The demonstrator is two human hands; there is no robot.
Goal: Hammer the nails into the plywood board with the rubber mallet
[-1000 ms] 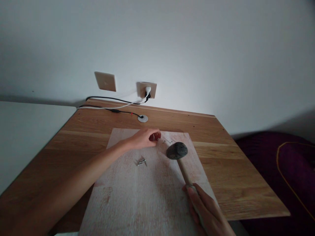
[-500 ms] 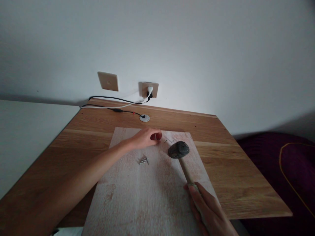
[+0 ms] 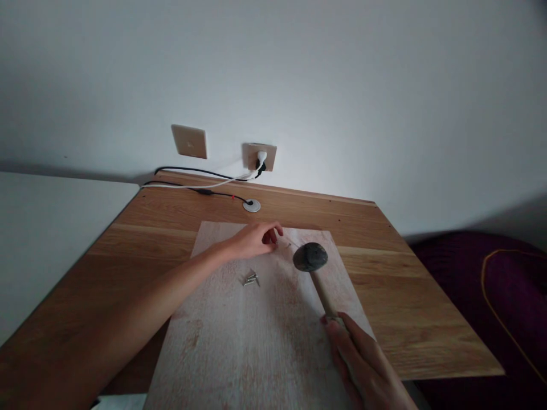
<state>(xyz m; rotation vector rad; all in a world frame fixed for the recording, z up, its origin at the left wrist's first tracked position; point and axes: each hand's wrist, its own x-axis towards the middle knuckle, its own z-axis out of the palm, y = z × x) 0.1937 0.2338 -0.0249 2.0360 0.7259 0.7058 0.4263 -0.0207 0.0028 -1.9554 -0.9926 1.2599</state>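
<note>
A rubber mallet (image 3: 311, 257) with a dark head and a pale wooden handle is in my right hand (image 3: 359, 356), its fingers wrapped around the grip. The head hangs above the right part of a whitewashed board (image 3: 222, 347). My left hand (image 3: 256, 239) is low over the far part of the board, fingers curled and thumb side toward the mallet. Whatever lies between its fingertips is too small to make out. Just right of these fingertips a thin nail (image 3: 289, 245) shows on the board. Several loose silver screws or nails (image 3: 251, 279) lie in a small pile nearer me.
The board rests on a wooden desk (image 3: 427, 319) against a white wall. Black and white cables (image 3: 205, 187) run along the back to a wall socket (image 3: 267, 156) and a round grommet (image 3: 252, 205). A white surface (image 3: 64, 228) stands left; purple fabric (image 3: 508, 296) lies right.
The mallet head has risen very slightly and covers part of the thin nails behind it. My left hand stays nearly in place, its index finger a little more extended.
</note>
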